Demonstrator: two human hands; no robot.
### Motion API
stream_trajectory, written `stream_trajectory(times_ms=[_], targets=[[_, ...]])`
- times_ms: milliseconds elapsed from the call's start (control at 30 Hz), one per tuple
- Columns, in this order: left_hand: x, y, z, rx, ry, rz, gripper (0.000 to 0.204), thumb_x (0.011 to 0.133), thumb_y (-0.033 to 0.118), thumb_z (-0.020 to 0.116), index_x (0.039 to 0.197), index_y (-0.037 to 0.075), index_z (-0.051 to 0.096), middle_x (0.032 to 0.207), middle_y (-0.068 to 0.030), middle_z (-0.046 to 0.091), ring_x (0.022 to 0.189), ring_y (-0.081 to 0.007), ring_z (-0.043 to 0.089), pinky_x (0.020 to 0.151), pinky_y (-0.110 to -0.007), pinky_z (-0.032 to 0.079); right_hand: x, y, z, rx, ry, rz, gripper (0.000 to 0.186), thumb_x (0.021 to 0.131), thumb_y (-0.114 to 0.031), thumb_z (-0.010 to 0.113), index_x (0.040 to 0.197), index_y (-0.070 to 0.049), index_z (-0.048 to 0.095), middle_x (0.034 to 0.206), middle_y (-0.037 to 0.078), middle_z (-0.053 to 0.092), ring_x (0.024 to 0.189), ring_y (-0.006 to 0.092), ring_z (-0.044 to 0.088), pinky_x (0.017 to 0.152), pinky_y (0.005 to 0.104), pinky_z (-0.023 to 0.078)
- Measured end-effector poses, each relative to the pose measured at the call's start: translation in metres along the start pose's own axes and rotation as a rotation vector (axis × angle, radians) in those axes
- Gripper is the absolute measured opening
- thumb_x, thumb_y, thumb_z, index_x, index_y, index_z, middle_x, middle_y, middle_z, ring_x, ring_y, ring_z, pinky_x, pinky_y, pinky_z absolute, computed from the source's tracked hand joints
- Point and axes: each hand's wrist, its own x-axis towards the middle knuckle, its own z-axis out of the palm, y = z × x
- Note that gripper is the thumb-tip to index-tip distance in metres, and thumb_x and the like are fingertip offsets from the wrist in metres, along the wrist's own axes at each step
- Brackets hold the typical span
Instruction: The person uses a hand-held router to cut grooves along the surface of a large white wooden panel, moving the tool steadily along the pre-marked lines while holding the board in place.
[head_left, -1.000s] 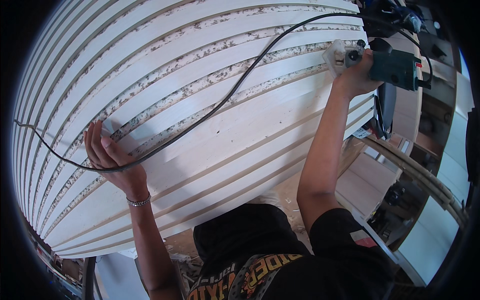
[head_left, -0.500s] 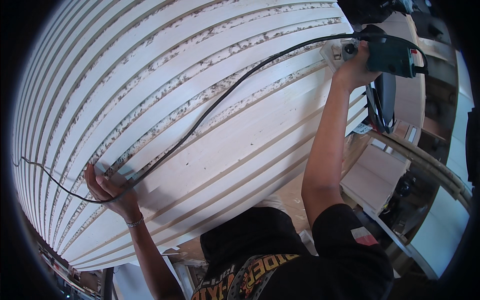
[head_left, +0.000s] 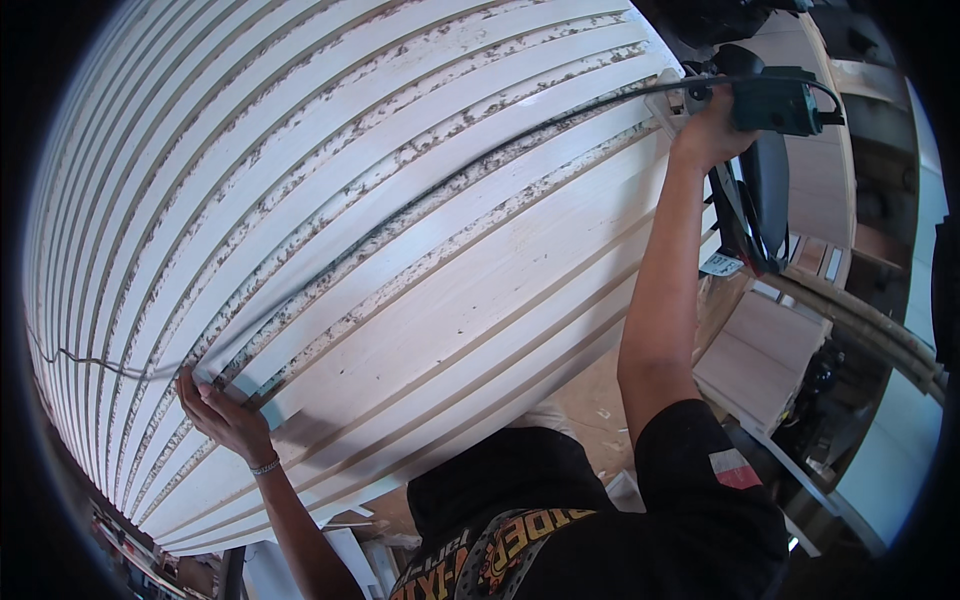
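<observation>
A large pale wooden panel (head_left: 480, 290) with many parallel grooves spreads before me, several of the grooves showing dark, mottled bottoms. At its far right edge my right hand (head_left: 710, 132) is closed around a green corded trim router (head_left: 785, 104), whose pale base sits by the panel edge. The tool's black cord (head_left: 455, 180) runs leftward over the grooves, blurred along its middle. Low on the left, my left hand (head_left: 228, 420) rests against the panel with fingers extended, holding nothing that I can see; the cord passes just above its fingertips.
Beside the panel's right edge stands a black motorcycle-like seat or fender (head_left: 765, 195). Farther right are a pale wooden box (head_left: 765, 345) and a curved rail (head_left: 860, 325). Wooden flooring with scraps (head_left: 590, 395) shows below the panel.
The cord has left my left hand and swung up and away across the panel. My left hand has shifted slightly lower; the trim router has moved a little left.
</observation>
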Motion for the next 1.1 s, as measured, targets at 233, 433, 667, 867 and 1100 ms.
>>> stream_trajectory(times_ms=[233,433,667,867,1100], targets=[[-0.001,-0.004,0.001,0.044,0.009,-0.001,0.053,0.111,0.039,0.036,0.142,0.0,0.055,0.145,-0.0195,0.055,0.138,-0.0358,0.047,0.115,-0.049,0.034,0.01,0.0,0.001,0.009,0.003,-0.023,0.056,0.085,-0.008,0.082,0.131,0.004,0.052,0.123,0.014,0.065,0.109,0.0236,0.065,0.1,0.0345,0.05],[-0.001,-0.002,0.001,0.041,0.013,-0.014,0.052,0.111,0.038,0.038,0.142,0.001,0.056,0.145,-0.0194,0.055,0.138,-0.0355,0.047,0.115,-0.049,0.034,0.026,0.017,0.0,-0.02,-0.017,-0.053,0.057,0.084,-0.01,0.084,0.13,0.003,0.053,0.121,0.013,0.065,0.107,0.0237,0.065,0.1,0.0344,0.049],[-0.001,-0.002,-0.001,0.035,0.005,-0.008,0.052,0.111,0.038,0.039,0.142,0.0,0.056,0.145,-0.0197,0.056,0.138,-0.0359,0.048,0.115,-0.049,0.035,0.027,0.018,0.001,0.012,-0.044,-0.061,0.058,0.083,-0.011,0.085,0.13,0.003,0.053,0.12,0.012,0.065,0.11,0.0245,0.063,0.103,0.0356,0.045],[0.001,-0.002,0.001,0.03,0.016,0.003,0.055,0.111,0.039,0.039,0.141,-0.003,0.054,0.142,-0.0214,0.056,0.135,-0.0371,0.049,0.114,-0.048,0.036,0.028,0.018,-0.002,0.04,-0.061,-0.082,0.058,0.084,-0.011,0.084,0.13,0.003,0.053,0.122,0.013,0.064,0.113,0.025,0.062,0.105,0.0362,0.044],[-0.001,-0.005,0.0,0.016,0.022,-0.012,0.051,0.111,0.038,0.041,0.141,-0.001,0.056,0.144,-0.021,0.055,0.136,-0.0354,0.049,0.114,-0.048,0.037,0.024,0.021,-0.008,0.022,-0.093,-0.069,0.06,0.084,-0.013,0.084,0.131,0.004,0.052,0.122,0.013,0.064,0.112,0.0258,0.061,0.105,0.0372,0.043]])
